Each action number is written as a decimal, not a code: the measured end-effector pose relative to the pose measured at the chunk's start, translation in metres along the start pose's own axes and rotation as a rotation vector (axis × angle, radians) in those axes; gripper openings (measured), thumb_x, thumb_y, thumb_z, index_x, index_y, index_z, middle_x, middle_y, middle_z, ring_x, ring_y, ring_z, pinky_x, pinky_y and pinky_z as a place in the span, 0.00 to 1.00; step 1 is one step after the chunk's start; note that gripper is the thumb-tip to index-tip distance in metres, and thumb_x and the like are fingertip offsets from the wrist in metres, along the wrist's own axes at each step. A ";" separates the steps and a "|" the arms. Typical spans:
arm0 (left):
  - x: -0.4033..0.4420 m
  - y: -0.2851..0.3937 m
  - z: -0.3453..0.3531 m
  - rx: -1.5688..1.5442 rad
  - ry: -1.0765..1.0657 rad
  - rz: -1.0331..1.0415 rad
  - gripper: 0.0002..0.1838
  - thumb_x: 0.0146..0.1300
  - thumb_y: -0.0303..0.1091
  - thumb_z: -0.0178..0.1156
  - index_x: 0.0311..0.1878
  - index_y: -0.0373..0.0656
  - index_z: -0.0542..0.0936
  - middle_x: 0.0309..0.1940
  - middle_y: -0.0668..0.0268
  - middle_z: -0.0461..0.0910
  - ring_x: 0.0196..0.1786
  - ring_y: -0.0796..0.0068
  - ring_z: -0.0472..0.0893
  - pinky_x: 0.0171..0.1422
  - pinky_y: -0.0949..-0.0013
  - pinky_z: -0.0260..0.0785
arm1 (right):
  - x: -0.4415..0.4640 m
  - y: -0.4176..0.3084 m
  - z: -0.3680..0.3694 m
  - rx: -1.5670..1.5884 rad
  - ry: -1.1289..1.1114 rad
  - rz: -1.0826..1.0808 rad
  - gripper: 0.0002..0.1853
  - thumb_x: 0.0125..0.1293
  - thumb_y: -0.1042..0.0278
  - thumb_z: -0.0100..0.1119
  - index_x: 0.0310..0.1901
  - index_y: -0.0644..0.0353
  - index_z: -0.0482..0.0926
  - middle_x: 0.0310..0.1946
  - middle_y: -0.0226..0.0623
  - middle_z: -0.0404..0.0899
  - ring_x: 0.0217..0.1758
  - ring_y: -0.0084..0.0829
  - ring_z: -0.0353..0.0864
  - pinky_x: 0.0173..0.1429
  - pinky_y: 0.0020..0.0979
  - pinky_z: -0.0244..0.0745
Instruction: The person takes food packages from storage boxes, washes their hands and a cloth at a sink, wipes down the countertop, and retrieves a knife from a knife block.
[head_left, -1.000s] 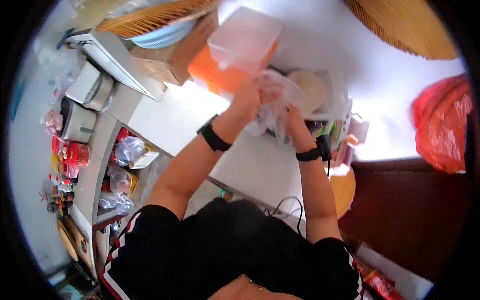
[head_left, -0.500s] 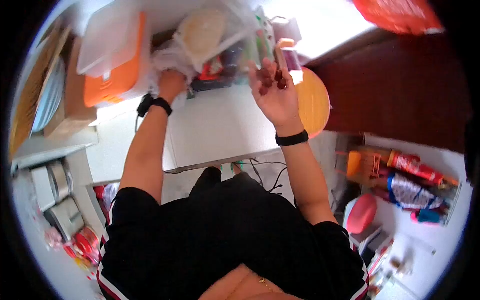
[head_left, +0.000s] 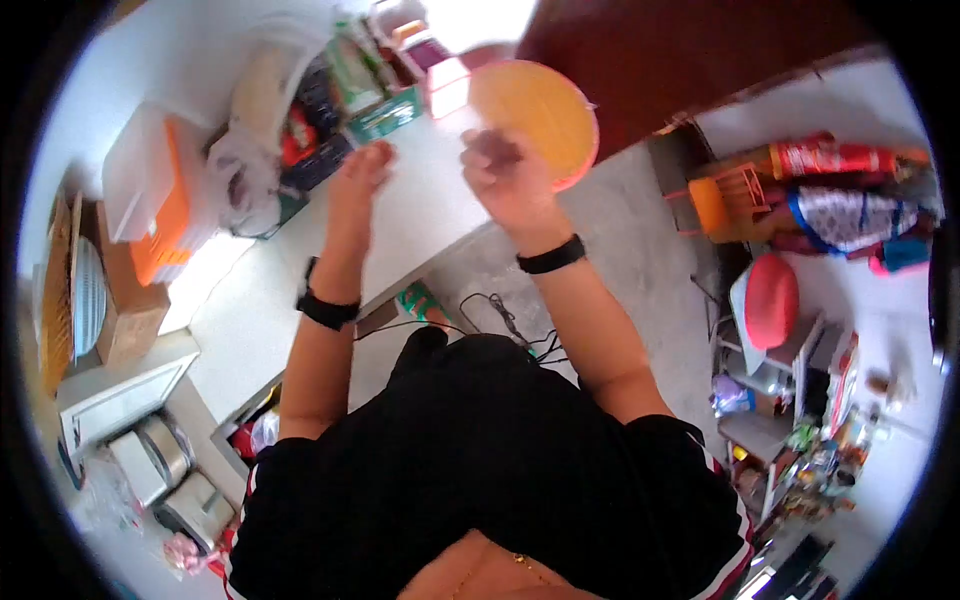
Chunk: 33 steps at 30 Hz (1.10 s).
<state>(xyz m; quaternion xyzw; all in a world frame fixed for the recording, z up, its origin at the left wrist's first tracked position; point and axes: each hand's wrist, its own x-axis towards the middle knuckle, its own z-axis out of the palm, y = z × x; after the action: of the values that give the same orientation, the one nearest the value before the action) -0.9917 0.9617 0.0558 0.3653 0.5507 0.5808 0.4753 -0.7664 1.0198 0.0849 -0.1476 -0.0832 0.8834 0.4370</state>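
Note:
My right hand is cupped, palm up, over the edge of the white table, blurred by motion. In its curled fingers lie small round dark reddish-brown pieces, perhaps dried dates. Just beyond it stands a round yellow tray with a pink rim. My left hand, wearing a black watch on the wrist, hovers above the white table with its fingers curled. Something reddish shows at its fingertips, too blurred to name. The crumpled white plastic bag sits to its left.
Along the table's back are an orange-and-clear storage box, a green carton and packets. A dark red-brown surface lies beyond the tray. Cables trail on the floor. At right are a pink stool and crowded shelves.
My left hand has come out of the plastic bag and moved right. My right hand has drawn in and curled around the brown pieces. The view has turned rightward.

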 end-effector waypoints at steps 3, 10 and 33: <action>-0.057 -0.002 0.133 -0.538 -0.285 -0.277 0.22 0.76 0.49 0.47 0.61 0.42 0.75 0.55 0.62 0.79 0.62 0.67 0.76 0.68 0.59 0.65 | -0.070 -0.014 0.001 -0.584 0.235 -0.254 0.10 0.66 0.62 0.57 0.40 0.60 0.78 0.42 0.41 0.78 0.39 0.33 0.74 0.36 0.26 0.71; -0.204 -0.047 0.389 -0.960 -0.792 -0.505 0.29 0.75 0.52 0.42 0.73 0.49 0.67 0.71 0.61 0.67 0.77 0.54 0.59 0.80 0.50 0.47 | -0.313 -0.103 -0.042 -1.881 0.787 -1.382 0.18 0.59 0.64 0.60 0.50 0.61 0.76 0.52 0.46 0.73 0.52 0.51 0.71 0.55 0.46 0.68; -0.838 -0.156 0.962 -0.331 -1.648 -1.658 0.25 0.74 0.48 0.43 0.69 0.48 0.67 0.67 0.61 0.66 0.72 0.58 0.59 0.75 0.55 0.50 | -1.070 -0.306 -0.201 -1.371 2.349 -1.367 0.09 0.65 0.68 0.55 0.44 0.58 0.81 0.58 0.42 0.73 0.64 0.45 0.68 0.73 0.48 0.57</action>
<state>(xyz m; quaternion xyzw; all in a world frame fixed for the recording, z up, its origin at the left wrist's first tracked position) 0.1787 0.4343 0.1065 0.0945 0.0647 -0.2519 0.9609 0.1446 0.3560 0.1815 -0.8474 -0.1308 -0.3042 0.4151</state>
